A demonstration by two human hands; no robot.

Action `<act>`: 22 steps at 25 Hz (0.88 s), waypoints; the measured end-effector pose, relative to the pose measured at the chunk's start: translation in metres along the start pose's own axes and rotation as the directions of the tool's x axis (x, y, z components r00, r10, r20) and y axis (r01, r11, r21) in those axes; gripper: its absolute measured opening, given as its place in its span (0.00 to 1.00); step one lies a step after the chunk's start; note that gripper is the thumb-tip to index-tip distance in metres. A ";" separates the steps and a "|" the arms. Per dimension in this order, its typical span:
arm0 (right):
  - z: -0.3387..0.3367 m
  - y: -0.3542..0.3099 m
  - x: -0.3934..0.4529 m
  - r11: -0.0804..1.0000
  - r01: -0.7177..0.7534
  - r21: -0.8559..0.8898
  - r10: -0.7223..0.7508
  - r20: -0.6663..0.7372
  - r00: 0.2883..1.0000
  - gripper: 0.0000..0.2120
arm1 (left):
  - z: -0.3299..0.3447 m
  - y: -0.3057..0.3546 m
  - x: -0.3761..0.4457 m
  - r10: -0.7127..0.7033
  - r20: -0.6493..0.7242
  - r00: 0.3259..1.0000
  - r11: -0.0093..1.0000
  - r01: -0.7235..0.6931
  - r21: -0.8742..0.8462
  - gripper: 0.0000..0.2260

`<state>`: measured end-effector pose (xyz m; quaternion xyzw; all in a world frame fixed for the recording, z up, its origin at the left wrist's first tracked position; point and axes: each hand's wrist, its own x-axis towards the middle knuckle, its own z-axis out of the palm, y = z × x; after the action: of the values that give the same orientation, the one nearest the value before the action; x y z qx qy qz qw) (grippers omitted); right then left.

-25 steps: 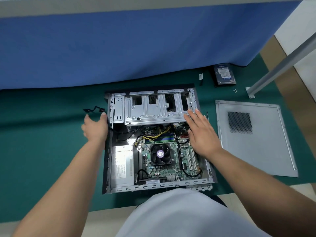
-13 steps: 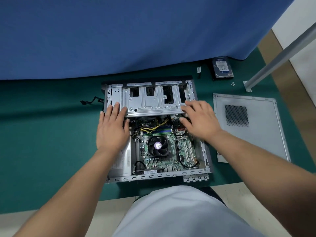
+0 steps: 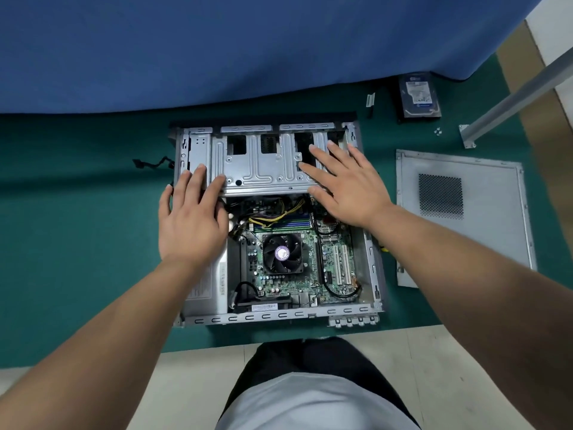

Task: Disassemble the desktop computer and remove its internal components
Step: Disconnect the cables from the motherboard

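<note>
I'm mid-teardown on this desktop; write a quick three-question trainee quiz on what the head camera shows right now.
1. True or false: the side panel is still mounted on the case.
2. Which part do both hands rest on? A) CPU fan B) drive cage C) hard drive
3. What lies on the green mat just left of the case?

Key: 1 false, it lies on the mat to the right. 2 B, the left hand and right hand lie flat on it. 3 a black cable.

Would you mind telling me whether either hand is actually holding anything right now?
Nothing is gripped. The left hand and right hand lie flat, fingers straight, on the near edge of the metal drive cage.
</note>
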<state>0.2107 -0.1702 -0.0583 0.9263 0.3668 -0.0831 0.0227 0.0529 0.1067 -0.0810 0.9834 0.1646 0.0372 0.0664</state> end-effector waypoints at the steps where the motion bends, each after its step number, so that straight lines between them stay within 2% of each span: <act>1: 0.002 -0.001 -0.002 1.000 0.003 0.000 -0.003 -0.002 1.000 0.29 | 0.000 0.001 -0.002 0.000 -0.007 1.000 1.000 0.000 0.002 0.22; 9: 0.006 0.002 -0.003 1.000 0.014 0.000 -0.014 -0.014 1.000 0.30 | 0.001 0.002 -0.003 0.014 -0.029 0.999 1.000 -0.014 -0.020 0.20; 12: 0.004 0.002 -0.004 1.000 0.014 -0.007 -0.014 -0.010 1.000 0.30 | -0.006 0.002 -0.008 0.107 -0.071 0.992 0.989 -0.113 -0.092 0.20; 14: 0.002 0.003 -0.004 1.000 0.009 -0.003 -0.009 -0.007 1.000 0.30 | -0.010 0.019 -0.019 0.198 -0.094 0.976 0.947 -0.215 -0.239 0.19; 16: 0.004 0.002 -0.004 1.000 0.005 -0.007 -0.005 -0.014 1.000 0.30 | -0.008 0.056 -0.037 0.311 -0.031 0.950 0.844 -0.291 -0.452 0.15; 18: 0.004 0.002 -0.003 1.000 0.000 -0.005 0.000 -0.021 1.000 0.30 | -0.005 0.091 -0.054 0.437 0.081 0.896 0.748 -0.312 -0.586 0.11; 20: 0.005 0.001 -0.003 1.000 -0.002 -0.003 0.002 -0.022 1.000 0.30 | -0.001 0.099 -0.060 0.490 0.154 0.858 0.747 -0.321 -0.582 0.11; 22: 0.006 0.001 -0.003 1.000 -0.003 -0.010 0.003 -0.025 1.000 0.30 | 0.001 0.086 -0.056 0.494 0.322 0.808 0.843 -0.355 -0.404 0.15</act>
<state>0.2084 -0.1740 -0.0638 0.9277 0.3661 -0.0695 0.0226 0.0271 0.0076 -0.0723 0.9551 -0.0890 -0.1312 0.2502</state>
